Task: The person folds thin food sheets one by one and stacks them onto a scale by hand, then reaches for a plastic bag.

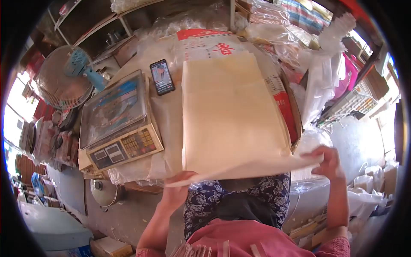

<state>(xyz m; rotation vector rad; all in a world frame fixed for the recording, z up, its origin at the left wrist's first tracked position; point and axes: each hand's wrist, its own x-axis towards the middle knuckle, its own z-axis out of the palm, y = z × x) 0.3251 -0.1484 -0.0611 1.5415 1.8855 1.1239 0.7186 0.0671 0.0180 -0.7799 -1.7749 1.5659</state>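
Observation:
A stack of large cream sheets (227, 107), paper or thin plastic, lies on the table in front of me. The near end of a sheet (252, 168) is raised off the stack and stretches between my hands, slightly blurred. At its left corner, my left hand (177, 183) is closed on the edge. My right hand (327, 162) pinches the right corner, a little higher and beyond the stack's right side. Under the stack, a white and red printed sack (205, 43) shows at the far end.
Left of the stack stand a digital scale (117, 124) and a lit phone (162, 77). A fan (64, 77) is farther left. Clear plastic bags (274, 36) crowd the back, and a white plastic bag (317, 85) hangs at the right. Below the table's left side is a round lidded pot (105, 192).

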